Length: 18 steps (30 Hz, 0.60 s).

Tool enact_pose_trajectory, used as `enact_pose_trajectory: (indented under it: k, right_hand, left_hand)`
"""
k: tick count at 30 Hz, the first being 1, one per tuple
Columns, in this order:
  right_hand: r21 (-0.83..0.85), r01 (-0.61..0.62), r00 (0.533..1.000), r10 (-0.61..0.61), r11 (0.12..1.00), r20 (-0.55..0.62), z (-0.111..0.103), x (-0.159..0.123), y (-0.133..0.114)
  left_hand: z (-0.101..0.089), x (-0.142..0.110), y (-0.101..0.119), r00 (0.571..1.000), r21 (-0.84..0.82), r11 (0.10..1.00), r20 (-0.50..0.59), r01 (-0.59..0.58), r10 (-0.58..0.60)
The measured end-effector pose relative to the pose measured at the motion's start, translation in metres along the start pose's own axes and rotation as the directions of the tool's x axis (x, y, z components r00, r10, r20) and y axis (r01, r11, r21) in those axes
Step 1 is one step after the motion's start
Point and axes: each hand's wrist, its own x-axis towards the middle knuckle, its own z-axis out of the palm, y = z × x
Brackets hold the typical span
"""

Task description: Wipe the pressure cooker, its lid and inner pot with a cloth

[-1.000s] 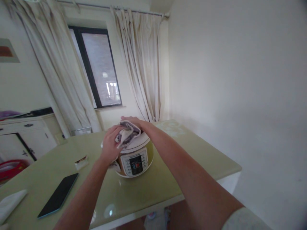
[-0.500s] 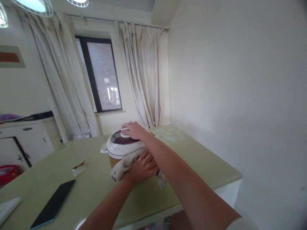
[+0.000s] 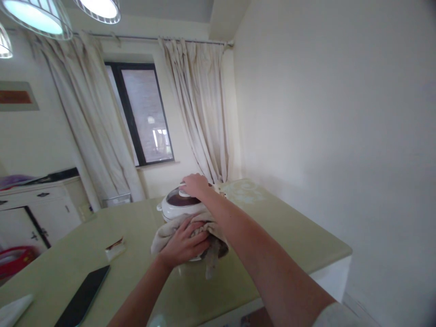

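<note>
A rice cooker point(image 3: 170, 210) with a white lid and dark top stands on the pale green table point(image 3: 286, 227). My right hand point(image 3: 194, 185) rests on the lid's knob, fingers curled over it. My left hand point(image 3: 182, 245) presses a crumpled beige cloth point(image 3: 160, 236) against the cooker's front, fingers closed on the fabric. The cloth covers the cooker's control panel and hangs down to the table.
A dark phone point(image 3: 83, 295) lies flat at the table's near left. A small wrapped packet point(image 3: 115, 247) sits beyond it, and a white napkin point(image 3: 13, 309) at the left edge. A white cabinet point(image 3: 37, 213), a red basket point(image 3: 13, 261), curtains and a window stand behind.
My left hand brought the cloth down from the lid to the cooker's front and now rubs across it. My right hand stays on the lid knob. The view tilted upward.
</note>
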Motion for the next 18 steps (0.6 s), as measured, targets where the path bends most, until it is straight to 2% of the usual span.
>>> enact_pose_trajectory:
  k: [2, 3, 4, 5, 6, 7, 8, 9, 10, 11, 12, 14, 15, 16, 18]
  right_hand:
    - [-0.043, -0.082, 0.997, 0.081, 0.996, -0.011, -0.001, 0.001, 0.007]
    - [-0.057, -0.106, 0.994, 0.106, 0.993, -0.014, -0.002, 0.002, 0.013]
    - [-0.065, -0.120, 0.993, 0.120, 0.991, -0.011, -0.003, 0.002, 0.019]
    - [-0.070, -0.126, 0.992, 0.126, 0.990, -0.006, -0.004, 0.002, 0.028]
    - [-0.074, -0.128, 0.992, 0.129, 0.989, 0.000, -0.006, 0.001, 0.037]
    - [-0.079, -0.130, 0.991, 0.131, 0.988, 0.004, -0.008, -0.001, 0.046]
    - [-0.085, -0.133, 0.991, 0.134, 0.987, 0.006, -0.011, -0.004, 0.056]
    - [-0.092, -0.139, 0.990, 0.140, 0.986, 0.007, -0.013, -0.008, 0.065]
    - [-0.101, -0.145, 0.989, 0.146, 0.984, 0.007, -0.016, -0.012, 0.074]
    - [-0.110, -0.151, 0.988, 0.153, 0.982, 0.006, -0.018, -0.016, 0.081]
    - [-0.118, -0.158, 0.987, 0.159, 0.980, 0.005, -0.020, -0.020, 0.088]
    - [-0.134, -0.166, 0.986, 0.168, 0.977, 0.002, -0.022, -0.027, 0.097]
    - [-0.134, -0.171, 0.985, 0.173, 0.976, 0.003, -0.023, -0.030, 0.101]
    - [-0.127, -0.176, 0.984, 0.178, 0.976, 0.009, -0.023, -0.033, 0.103]
    - [-0.103, -0.184, 0.981, 0.189, 0.977, 0.034, -0.023, -0.037, 0.107]
  left_hand:
    - [-0.001, -0.017, -0.011, 0.994, 0.031, 0.994, -0.021, 0.106, -0.105]
    - [-0.001, -0.023, -0.018, 0.978, 0.039, 0.978, -0.052, 0.204, -0.202]
    - [-0.001, -0.027, -0.026, 0.939, 0.035, 0.941, -0.091, 0.337, -0.333]
    - [0.000, -0.026, -0.035, 0.866, 0.013, 0.872, -0.127, 0.489, -0.483]
    - [0.003, -0.023, -0.046, 0.764, -0.034, 0.774, -0.144, 0.632, -0.629]
    - [0.006, -0.017, -0.058, 0.647, -0.094, 0.658, -0.123, 0.747, -0.752]
    - [0.009, -0.008, -0.070, 0.549, -0.165, 0.553, -0.070, 0.817, -0.833]
    - [0.014, 0.002, -0.082, 0.512, -0.249, 0.489, 0.033, 0.836, -0.858]
    - [0.018, 0.012, -0.093, 0.508, -0.299, 0.454, 0.130, 0.839, -0.852]
    - [0.022, 0.023, -0.102, 0.500, -0.314, 0.432, 0.184, 0.845, -0.846]
    - [0.026, 0.033, -0.110, 0.474, -0.324, 0.394, 0.221, 0.860, -0.853]
    - [0.028, 0.051, -0.118, 0.417, -0.335, 0.328, 0.240, 0.883, -0.877]
    - [0.026, 0.059, -0.119, 0.402, -0.344, 0.313, 0.231, 0.886, -0.886]
    - [0.023, 0.068, -0.117, 0.407, -0.356, 0.317, 0.216, 0.879, -0.887]
    - [0.013, 0.086, -0.108, 0.475, -0.389, 0.374, 0.206, 0.842, -0.856]
